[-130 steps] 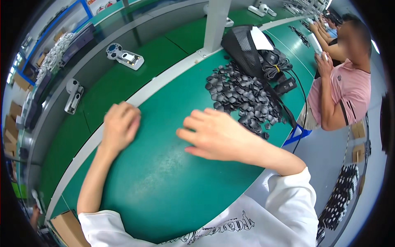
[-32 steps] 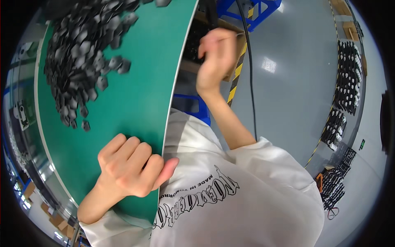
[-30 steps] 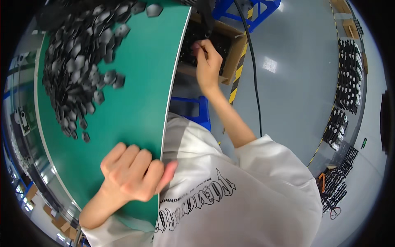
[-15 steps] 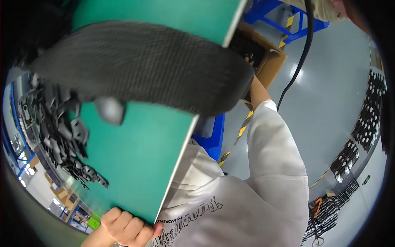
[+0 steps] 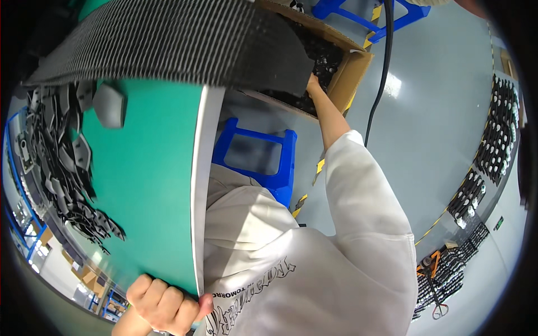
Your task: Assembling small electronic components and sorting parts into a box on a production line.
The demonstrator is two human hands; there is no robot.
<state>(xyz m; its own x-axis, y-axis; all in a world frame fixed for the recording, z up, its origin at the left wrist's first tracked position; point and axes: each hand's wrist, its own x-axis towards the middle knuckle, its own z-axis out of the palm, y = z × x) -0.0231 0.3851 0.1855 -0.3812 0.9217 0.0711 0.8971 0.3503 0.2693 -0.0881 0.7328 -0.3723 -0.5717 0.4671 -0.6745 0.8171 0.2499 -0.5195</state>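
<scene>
My right hand reaches down into an open cardboard box on the floor beside the table; only the wrist and the back of the hand show, and the fingers are hidden among small black parts. My left hand rests at the near edge of the green table, fingers curled into a loose fist with nothing visible in it. A pile of flat black parts lies on the table's left side. A black ribbed mat overhangs the table's top end and covers part of the box.
A blue plastic stool stands under the table edge next to my body. A black cable hangs down past the box. Rows of black items lie on the grey floor at the right, and more at the lower right.
The view has swung right and downward. My right arm has stretched from near the table's side down into the cardboard box. My left hand has stayed at the table edge.
</scene>
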